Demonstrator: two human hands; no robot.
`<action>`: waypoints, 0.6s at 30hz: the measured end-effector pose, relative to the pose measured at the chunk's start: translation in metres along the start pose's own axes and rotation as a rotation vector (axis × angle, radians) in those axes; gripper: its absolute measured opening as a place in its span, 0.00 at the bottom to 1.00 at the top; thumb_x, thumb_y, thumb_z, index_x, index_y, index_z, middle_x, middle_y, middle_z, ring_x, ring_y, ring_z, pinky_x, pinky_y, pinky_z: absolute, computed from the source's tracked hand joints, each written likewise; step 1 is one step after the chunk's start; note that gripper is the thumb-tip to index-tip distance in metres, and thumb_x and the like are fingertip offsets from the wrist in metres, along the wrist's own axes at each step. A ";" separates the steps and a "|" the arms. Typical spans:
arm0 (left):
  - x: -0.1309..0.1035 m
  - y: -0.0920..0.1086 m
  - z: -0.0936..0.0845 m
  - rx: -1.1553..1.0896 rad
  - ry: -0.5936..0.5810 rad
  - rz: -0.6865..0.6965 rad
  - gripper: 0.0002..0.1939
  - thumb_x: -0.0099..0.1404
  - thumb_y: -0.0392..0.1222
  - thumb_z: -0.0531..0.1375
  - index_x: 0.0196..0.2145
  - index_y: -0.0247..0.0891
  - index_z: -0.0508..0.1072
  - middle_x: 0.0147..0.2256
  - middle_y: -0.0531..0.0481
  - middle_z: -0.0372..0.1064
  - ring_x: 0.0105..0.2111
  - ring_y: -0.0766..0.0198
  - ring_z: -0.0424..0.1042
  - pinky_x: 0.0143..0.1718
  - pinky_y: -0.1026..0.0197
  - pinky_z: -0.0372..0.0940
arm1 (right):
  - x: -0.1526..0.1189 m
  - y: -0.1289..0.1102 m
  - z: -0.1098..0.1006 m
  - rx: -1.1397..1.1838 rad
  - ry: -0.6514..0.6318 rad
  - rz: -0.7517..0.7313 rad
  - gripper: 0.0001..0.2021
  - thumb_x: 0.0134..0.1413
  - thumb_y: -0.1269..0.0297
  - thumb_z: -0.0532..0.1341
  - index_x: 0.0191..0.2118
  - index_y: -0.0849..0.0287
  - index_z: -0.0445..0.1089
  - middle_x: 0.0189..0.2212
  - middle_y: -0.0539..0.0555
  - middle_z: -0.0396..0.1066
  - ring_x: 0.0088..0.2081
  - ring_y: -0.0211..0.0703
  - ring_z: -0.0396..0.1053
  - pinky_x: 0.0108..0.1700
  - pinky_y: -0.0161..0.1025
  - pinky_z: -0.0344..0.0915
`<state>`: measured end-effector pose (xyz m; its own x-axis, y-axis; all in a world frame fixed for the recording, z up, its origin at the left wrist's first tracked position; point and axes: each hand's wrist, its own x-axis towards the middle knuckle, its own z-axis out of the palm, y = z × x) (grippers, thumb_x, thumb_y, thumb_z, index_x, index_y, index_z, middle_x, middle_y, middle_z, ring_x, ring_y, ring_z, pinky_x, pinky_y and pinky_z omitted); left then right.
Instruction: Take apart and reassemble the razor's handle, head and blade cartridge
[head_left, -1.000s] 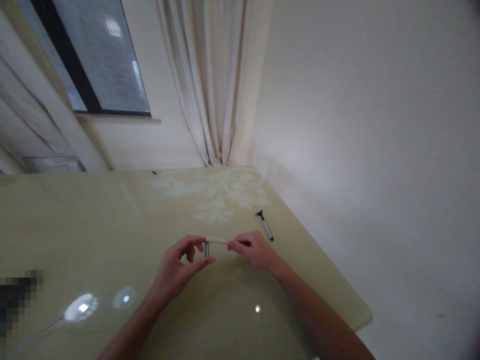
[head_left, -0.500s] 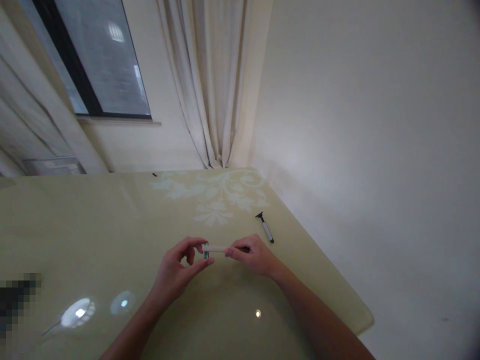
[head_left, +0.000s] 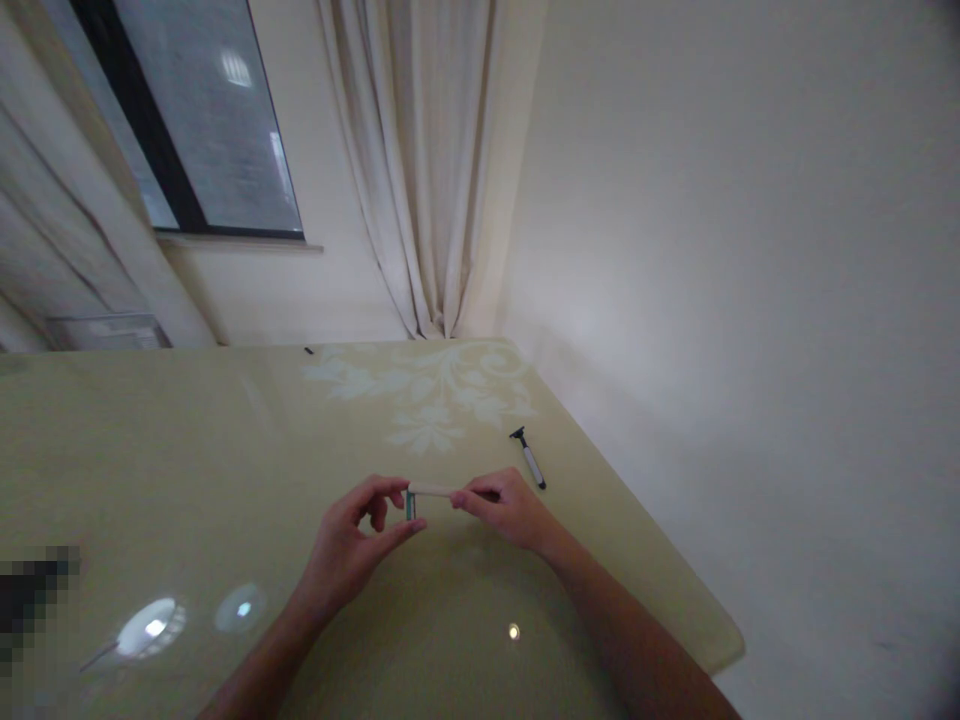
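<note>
Over the desk [head_left: 187, 450], inside its right edge, the left hand [head_left: 352, 535] pinches a small green-edged piece [head_left: 410, 506]; the right hand [head_left: 504, 508] grips a pale stick [head_left: 433, 491], apparently touching it. Work looks unfinished, neither item set down; a razor [head_left: 532, 465] lies beyond.

Bare hands [head_left: 508, 508], bare forearms [head_left: 626, 615]
</note>
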<state>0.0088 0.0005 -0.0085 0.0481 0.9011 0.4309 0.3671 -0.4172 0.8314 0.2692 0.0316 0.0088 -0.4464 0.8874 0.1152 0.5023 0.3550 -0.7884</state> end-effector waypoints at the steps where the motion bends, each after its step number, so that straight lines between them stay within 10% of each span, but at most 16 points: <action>1: 0.000 -0.001 0.000 0.001 0.001 -0.002 0.18 0.57 0.48 0.74 0.44 0.43 0.81 0.30 0.55 0.73 0.24 0.68 0.66 0.29 0.65 0.66 | 0.000 0.001 -0.001 -0.018 0.025 0.008 0.28 0.66 0.42 0.60 0.28 0.63 0.79 0.18 0.46 0.55 0.24 0.35 0.52 0.28 0.37 0.45; 18: 0.001 0.000 0.000 -0.006 0.023 0.002 0.17 0.58 0.47 0.73 0.44 0.42 0.80 0.30 0.55 0.73 0.24 0.68 0.65 0.28 0.65 0.65 | -0.001 -0.001 0.001 0.052 -0.080 -0.023 0.28 0.65 0.41 0.61 0.30 0.63 0.81 0.19 0.45 0.55 0.23 0.34 0.52 0.27 0.36 0.46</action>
<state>0.0088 0.0016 -0.0085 0.0270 0.8975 0.4403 0.3618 -0.4193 0.8326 0.2680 0.0305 0.0084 -0.5165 0.8519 0.0867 0.4530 0.3578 -0.8166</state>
